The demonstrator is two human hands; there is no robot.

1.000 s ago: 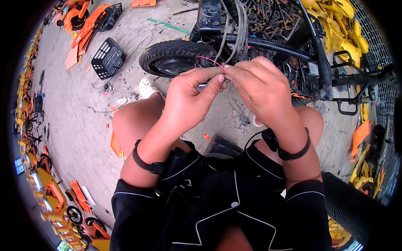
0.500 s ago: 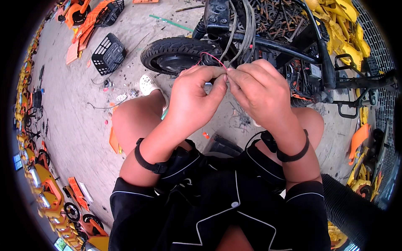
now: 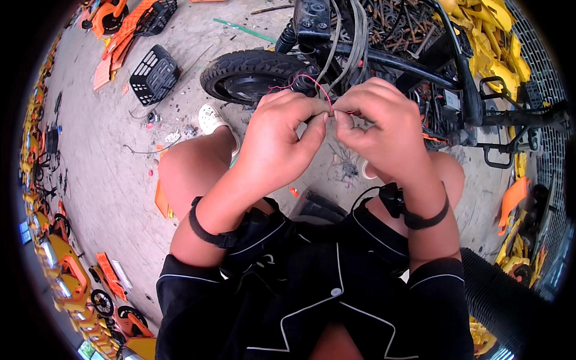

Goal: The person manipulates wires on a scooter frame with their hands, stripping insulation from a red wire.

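Both hands meet in front of me, fingertips almost touching. My left hand (image 3: 282,138) pinches a thin red wire (image 3: 311,78) between thumb and forefinger. The wire loops up from the fingertips and trails left. My right hand (image 3: 384,120) is closed in a pinch close beside it, with a short bit of red wire showing by its fingers. Just beyond hangs a bundle of grey cables (image 3: 354,48), coming down from a black vehicle frame (image 3: 390,58). Behind my left hand lies a wheel with a black tyre (image 3: 231,69). The exact ends of the wire are hidden by my fingers.
A black plastic basket (image 3: 155,75) lies on the concrete floor at the left, near orange panels (image 3: 123,42). Rusty metal parts (image 3: 396,24) are heaped behind the frame. Yellow panels (image 3: 489,36) pile up at the far right. A black ribbed tube (image 3: 504,300) stands at my right.
My right hand has shifted slightly right and down, its fingers a little apart from my left fingertips. The red wire's loop stands more to the right and reaches the pinch.
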